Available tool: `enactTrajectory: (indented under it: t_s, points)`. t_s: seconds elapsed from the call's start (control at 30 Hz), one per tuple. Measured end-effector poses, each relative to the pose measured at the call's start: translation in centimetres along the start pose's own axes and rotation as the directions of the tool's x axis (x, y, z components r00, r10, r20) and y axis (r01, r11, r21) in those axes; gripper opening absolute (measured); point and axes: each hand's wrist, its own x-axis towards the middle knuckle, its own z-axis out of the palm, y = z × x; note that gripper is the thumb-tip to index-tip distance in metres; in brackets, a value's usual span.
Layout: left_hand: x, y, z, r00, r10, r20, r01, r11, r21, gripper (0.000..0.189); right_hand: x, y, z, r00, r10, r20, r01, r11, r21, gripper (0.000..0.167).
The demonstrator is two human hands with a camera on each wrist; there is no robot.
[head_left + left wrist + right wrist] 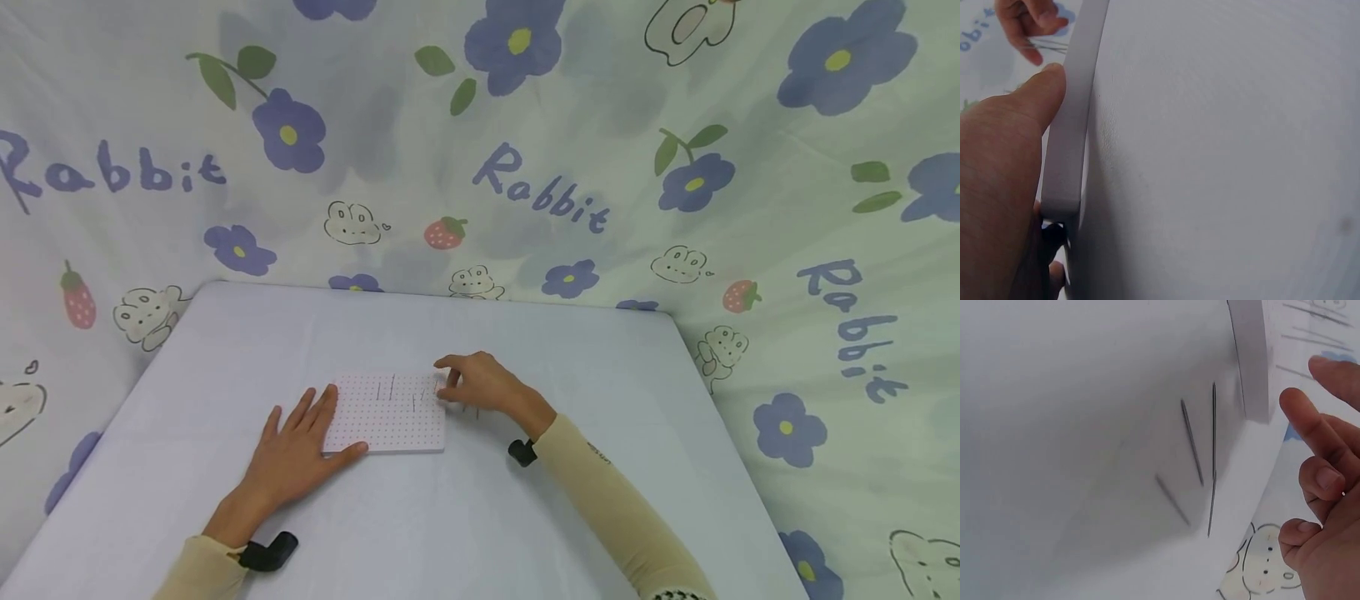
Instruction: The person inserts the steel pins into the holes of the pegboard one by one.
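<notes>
A white pegboard-like block [375, 433] with a grid of small dots lies on the table. My left hand [294, 450] rests against its left side, fingers spread, thumb along the front edge [1066, 144]. Several thin metal needles [391, 387] stand up from the board. At the far right corner is my right hand [483, 383], its thumb and forefinger apart beside a needle [1294, 372]; no grip on it shows. Loose needles [1192, 444] lie on the table right of the board, partly below the right hand in the head view.
The table [600, 358] has a plain white cover. Behind and beside it hangs a curtain [405, 150] printed with flowers and rabbits. A black wrist camera [270, 552] sits on the left wrist, another [521, 452] on the right.
</notes>
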Motion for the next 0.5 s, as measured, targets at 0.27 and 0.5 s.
enactTrajectory:
  t_s: [0.27, 0.5]
  points:
    - [0.2, 0.0, 0.1, 1.0, 0.0, 0.002, 0.0, 1.0, 0.005, 0.113, -1.4, 2.6, -1.3, 1.0, 0.008, -0.008, -0.008, 0.999, -0.036, 0.07]
    - [0.2, 0.0, 0.0, 1.0, 0.0, -0.009, 0.0, 1.0, 0.008, 0.112, -2.2, 4.8, -1.3, 0.999, 0.041, -0.011, -0.041, 0.997, -0.062, 0.077]
